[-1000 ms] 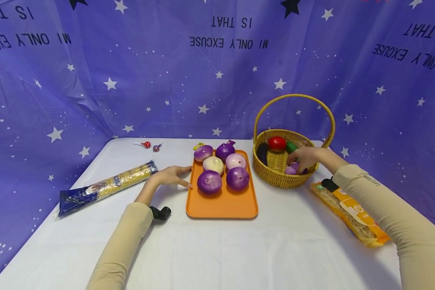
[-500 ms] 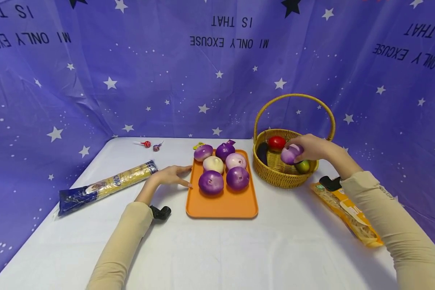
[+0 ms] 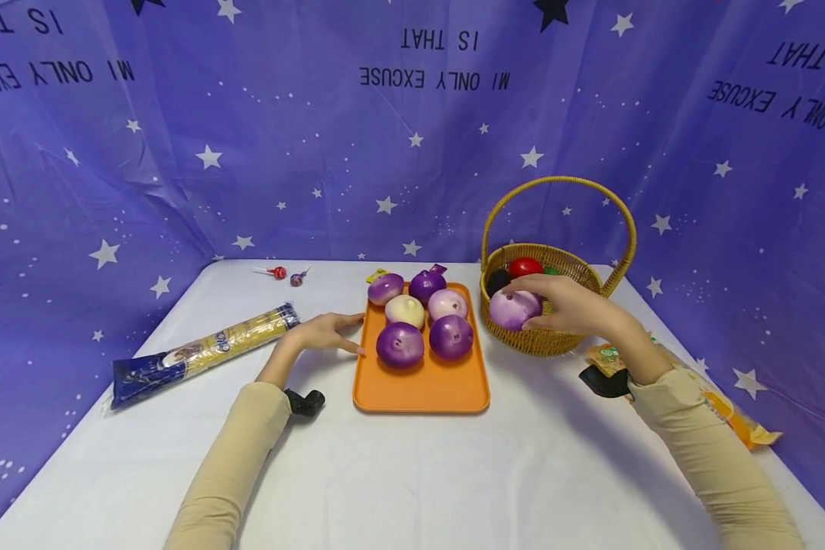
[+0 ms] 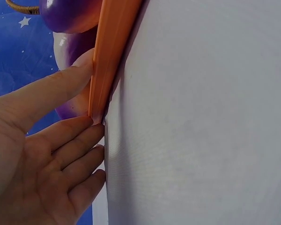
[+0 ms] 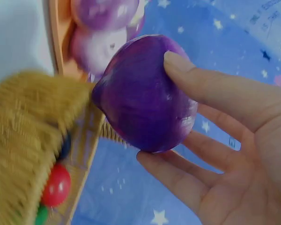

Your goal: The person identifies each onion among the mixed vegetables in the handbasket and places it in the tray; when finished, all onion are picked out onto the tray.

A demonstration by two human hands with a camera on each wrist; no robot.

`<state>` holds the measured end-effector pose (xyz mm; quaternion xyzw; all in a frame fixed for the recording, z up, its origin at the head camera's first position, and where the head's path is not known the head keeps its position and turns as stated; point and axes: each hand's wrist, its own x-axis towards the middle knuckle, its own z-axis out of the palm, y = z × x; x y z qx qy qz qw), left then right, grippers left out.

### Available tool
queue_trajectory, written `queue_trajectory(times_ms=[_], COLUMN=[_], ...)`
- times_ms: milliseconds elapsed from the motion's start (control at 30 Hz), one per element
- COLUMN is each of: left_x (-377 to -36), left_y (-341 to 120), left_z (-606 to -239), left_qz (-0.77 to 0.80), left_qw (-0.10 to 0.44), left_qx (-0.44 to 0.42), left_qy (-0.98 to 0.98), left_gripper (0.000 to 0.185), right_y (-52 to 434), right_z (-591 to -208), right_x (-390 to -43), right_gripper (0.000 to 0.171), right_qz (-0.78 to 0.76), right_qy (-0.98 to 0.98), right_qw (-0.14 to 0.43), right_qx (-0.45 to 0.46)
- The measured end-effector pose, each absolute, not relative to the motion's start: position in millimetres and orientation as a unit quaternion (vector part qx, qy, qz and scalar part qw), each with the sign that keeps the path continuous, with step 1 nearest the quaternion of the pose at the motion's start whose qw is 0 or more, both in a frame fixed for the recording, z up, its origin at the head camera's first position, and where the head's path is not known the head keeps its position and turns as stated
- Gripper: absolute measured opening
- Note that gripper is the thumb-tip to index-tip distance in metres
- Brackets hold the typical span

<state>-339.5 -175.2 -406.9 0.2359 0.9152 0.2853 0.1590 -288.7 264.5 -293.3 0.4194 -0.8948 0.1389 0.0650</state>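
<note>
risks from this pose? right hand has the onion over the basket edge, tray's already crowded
1. The right hand holds the purple onion with thumb and fingertips only, at the basket rim; a bump there could knock it loose.
2. The orange tray carries five onions packed at its far end; a sixth set among them might nudge one off. The near end is bare.
3. The left hand only touches the tray's edge with straight fingers, so the tray may slide.

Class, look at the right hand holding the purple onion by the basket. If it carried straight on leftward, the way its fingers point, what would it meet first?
Probably the orange tray and the nearest onions on it. The right hand grips its onion at the basket rim, fingers pointing trayward; depth is unclear.
</note>
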Motion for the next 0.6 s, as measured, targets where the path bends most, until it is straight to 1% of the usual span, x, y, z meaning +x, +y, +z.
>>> queue_trajectory(times_ms=[233, 600], left_x=[-338.8, -337.9], left_y=[-175.3, -174.7], left_z=[-406.0, -406.7], left_qz=[0.287, 0.295], left_qw=[0.158, 0.158], left_qx=[0.23, 0.233], left_qy=[0.917, 0.913], left_gripper=[0.088, 0.088], right_y=[239.8, 195.5], right_z=[-319.6, -348.5], right_x=[-280.1, -266.4], right_gripper=[0.057, 0.06], right_qz=[0.189, 0.219], right_qy=[-0.87, -0.842], right_qw=[0.062, 0.008], right_qx=[0.452, 0.493])
